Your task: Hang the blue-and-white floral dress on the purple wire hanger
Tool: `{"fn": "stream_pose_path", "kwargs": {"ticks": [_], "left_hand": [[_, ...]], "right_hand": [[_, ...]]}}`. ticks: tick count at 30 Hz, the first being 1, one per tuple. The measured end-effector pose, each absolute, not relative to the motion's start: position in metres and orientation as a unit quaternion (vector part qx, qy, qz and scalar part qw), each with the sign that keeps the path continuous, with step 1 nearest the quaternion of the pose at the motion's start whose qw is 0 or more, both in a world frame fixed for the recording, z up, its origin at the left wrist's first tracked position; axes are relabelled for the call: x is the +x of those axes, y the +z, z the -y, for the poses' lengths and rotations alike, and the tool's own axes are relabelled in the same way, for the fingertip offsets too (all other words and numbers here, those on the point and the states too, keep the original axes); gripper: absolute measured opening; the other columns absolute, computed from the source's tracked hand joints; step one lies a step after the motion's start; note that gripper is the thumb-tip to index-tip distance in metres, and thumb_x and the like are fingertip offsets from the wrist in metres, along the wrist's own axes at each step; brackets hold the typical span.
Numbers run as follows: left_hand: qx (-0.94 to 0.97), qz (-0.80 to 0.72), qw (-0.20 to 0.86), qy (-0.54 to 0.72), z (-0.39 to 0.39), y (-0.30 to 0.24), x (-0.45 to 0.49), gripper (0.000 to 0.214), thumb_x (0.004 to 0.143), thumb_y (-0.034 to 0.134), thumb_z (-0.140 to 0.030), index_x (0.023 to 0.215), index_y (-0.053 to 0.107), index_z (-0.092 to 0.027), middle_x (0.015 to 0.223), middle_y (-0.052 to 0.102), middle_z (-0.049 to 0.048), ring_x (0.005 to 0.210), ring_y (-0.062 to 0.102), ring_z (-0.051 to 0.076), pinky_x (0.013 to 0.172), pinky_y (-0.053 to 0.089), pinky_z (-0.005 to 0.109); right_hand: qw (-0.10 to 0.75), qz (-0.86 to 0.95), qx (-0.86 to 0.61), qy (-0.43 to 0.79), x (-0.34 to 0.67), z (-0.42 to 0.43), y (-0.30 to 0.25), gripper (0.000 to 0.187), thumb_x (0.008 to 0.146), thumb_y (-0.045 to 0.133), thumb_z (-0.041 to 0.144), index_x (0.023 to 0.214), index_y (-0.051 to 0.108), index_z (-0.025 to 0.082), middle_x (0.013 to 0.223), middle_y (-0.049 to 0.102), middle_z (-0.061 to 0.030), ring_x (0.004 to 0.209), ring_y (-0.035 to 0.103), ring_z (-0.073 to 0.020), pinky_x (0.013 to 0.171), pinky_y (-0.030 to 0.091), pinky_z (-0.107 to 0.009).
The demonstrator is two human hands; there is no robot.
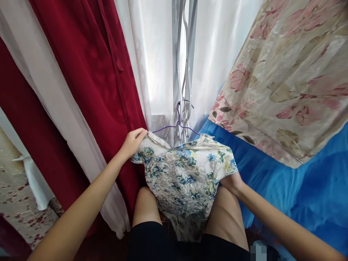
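Observation:
A short-sleeved garment (185, 174), pale with blue, green and yellow flowers, hangs in front of me on a thin purple hanger (178, 124). The hanger's hook points up, and both of its arms run into the neckline. At the left shoulder, my left hand (135, 141) pinches the fabric between thumb and fingers. My right hand (231, 181) is under the right sleeve, and its fingers are covered by the cloth. The garment's lower end falls between my thighs.
Long red drapes (89, 72) and a pale curtain (40, 72) hang on the left. A floral cloth (282, 90) hangs at right above blue gauzy fabric (307, 192). White straps (179, 54) dangle before a bright white curtain (157, 54).

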State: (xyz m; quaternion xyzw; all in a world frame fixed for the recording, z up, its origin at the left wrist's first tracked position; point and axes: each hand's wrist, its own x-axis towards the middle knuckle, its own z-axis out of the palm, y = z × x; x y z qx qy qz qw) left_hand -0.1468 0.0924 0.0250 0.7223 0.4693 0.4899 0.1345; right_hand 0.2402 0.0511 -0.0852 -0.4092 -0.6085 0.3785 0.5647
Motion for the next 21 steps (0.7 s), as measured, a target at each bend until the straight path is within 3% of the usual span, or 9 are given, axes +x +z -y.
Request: {"fn": "stream_pose_path", "kwargs": {"ticks": [2,5,8,13,16,18,21], "left_hand": [[0.769,-0.452,0.113,0.438,-0.078,0.033,-0.139,0.036,0.098,0.05,-0.047,0.097,0.068,-0.016,0.089,0.065,0.0022,0.082,0.057,0.018,0.075,0.041,0.026],[0.796,-0.445,0.075,0.403,-0.066,0.044,-0.121,0.037,0.096,0.055,-0.049,0.111,0.068,-0.017,0.096,0.069,0.0022,0.086,0.06,0.019,0.079,0.042,0.026],[0.788,-0.454,0.031,0.415,-0.069,0.052,-0.104,0.04,0.094,0.057,-0.054,0.097,0.071,-0.016,0.078,0.064,0.0003,0.073,0.055,0.017,0.069,0.039,0.025],[0.745,-0.496,-0.026,0.445,-0.091,0.052,-0.102,0.045,0.094,0.056,-0.056,0.072,0.063,-0.017,0.06,0.05,-0.0024,0.06,0.043,0.013,0.059,0.028,0.026],[0.696,-0.543,-0.04,0.469,-0.104,0.038,-0.116,0.053,0.093,0.054,-0.06,0.06,0.049,-0.019,0.055,0.039,-0.0028,0.056,0.036,0.013,0.058,0.022,0.029],[0.645,-0.538,0.01,0.542,-0.107,0.025,-0.126,0.058,0.095,0.044,-0.065,0.057,0.041,-0.021,0.054,0.036,-0.0018,0.055,0.034,0.014,0.057,0.022,0.03],[0.552,-0.463,0.149,0.677,-0.103,0.009,-0.132,0.066,0.097,0.015,-0.073,0.055,0.027,-0.024,0.052,0.03,-0.0008,0.052,0.03,0.015,0.055,0.026,0.031]], "right_hand": [[0.578,0.592,-0.398,0.397,0.249,-0.038,-0.099,0.049,0.097,0.038,0.064,0.115,0.071,0.031,0.115,0.075,-0.0097,0.106,0.071,-0.0338,0.085,0.055,-0.049],[0.63,0.547,-0.415,0.362,0.258,-0.024,-0.096,0.035,0.098,0.048,0.056,0.104,0.069,0.029,0.11,0.074,-0.0094,0.099,0.07,-0.0333,0.078,0.056,-0.045],[0.693,0.514,-0.405,0.304,0.258,-0.026,-0.067,0.026,0.093,0.062,0.05,0.097,0.065,0.024,0.1,0.072,-0.0081,0.091,0.067,-0.0302,0.076,0.055,-0.041],[0.717,0.526,-0.362,0.28,0.245,-0.044,-0.003,0.028,0.094,0.061,0.052,0.102,0.067,0.025,0.098,0.071,-0.0047,0.087,0.066,-0.0258,0.074,0.053,-0.034],[0.623,0.661,-0.334,0.253,0.223,-0.018,0.017,0.026,0.098,0.057,0.047,0.103,0.07,0.025,0.098,0.072,-0.0048,0.088,0.065,-0.024,0.078,0.053,-0.034],[0.465,0.818,-0.242,0.238,0.208,0.013,0.02,0.025,0.098,0.059,0.044,0.105,0.074,0.024,0.1,0.073,-0.0063,0.091,0.066,-0.0245,0.085,0.052,-0.036],[0.265,0.932,-0.11,0.223,0.197,0.048,0.013,0.042,0.093,0.068,0.042,0.132,0.067,0.025,0.118,0.072,-0.0107,0.105,0.066,-0.0283,0.099,0.049,-0.042]]}}
